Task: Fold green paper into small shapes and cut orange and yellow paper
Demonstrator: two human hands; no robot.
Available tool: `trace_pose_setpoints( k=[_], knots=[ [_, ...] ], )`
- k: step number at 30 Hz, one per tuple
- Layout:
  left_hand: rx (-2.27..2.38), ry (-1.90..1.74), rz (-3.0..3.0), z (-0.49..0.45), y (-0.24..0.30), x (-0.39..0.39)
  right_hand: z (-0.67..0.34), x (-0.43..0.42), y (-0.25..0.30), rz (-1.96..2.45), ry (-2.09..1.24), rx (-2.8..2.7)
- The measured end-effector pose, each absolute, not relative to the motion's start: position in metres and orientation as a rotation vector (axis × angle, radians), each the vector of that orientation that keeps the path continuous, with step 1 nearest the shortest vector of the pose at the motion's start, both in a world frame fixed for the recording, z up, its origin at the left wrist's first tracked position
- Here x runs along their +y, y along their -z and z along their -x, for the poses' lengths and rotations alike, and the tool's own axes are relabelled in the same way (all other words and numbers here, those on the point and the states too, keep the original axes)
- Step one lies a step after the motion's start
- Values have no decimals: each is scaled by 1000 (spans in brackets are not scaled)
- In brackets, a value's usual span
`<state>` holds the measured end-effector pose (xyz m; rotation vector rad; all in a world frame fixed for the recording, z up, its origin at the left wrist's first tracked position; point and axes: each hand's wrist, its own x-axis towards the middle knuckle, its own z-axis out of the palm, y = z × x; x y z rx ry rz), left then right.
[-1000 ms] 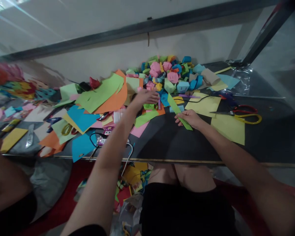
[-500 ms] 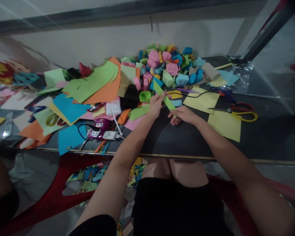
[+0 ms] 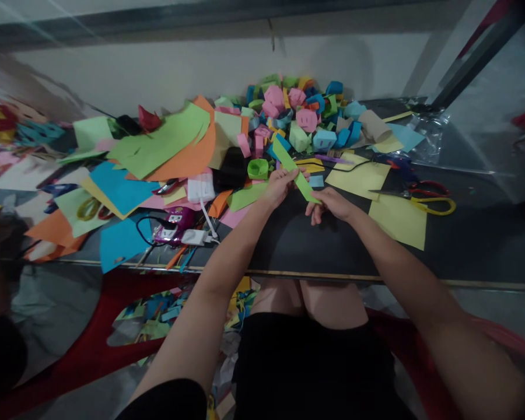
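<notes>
A long green paper strip point(image 3: 292, 169) is held slantwise over the dark table point(image 3: 315, 245) between both my hands. My left hand point(image 3: 280, 185) pinches the strip near its middle. My right hand point(image 3: 332, 205) grips its lower right end, fingers curled. Just beyond the strip lies a heap of folded paper cubes and rings point(image 3: 297, 119) in pink, blue and green against the wall.
Loose coloured sheets point(image 3: 170, 146) cover the left of the table, with a green paper ring point(image 3: 258, 169), a purple device with a white charger point(image 3: 177, 226) and scissors point(image 3: 91, 210). Yellow sheets point(image 3: 398, 220) and red-yellow scissors point(image 3: 429, 198) lie right. Paper scraps litter the floor.
My left hand came back from reaching into the paper pile and took hold of the green strip. Both hands now hold it lifted off the table; the view shifted slightly down.
</notes>
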<state>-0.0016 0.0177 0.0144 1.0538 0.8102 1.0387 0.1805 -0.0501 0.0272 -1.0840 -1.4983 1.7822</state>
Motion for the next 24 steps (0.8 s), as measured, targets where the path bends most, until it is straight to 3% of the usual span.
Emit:
trace_pose_setpoints(
  k=[8,17,24],
  knots=[
    [1167,-873,-1932,-18,-7,-6,-180,-45,-17,1276,-893,-1436],
    [774,-1051,-1589,-25,7,-9,-184,-34,-10,1134,-1130,-1169],
    [756,-1002,-1262,-22,11,3,-190,-32,-6,1214,-997,-1190]
  ],
)
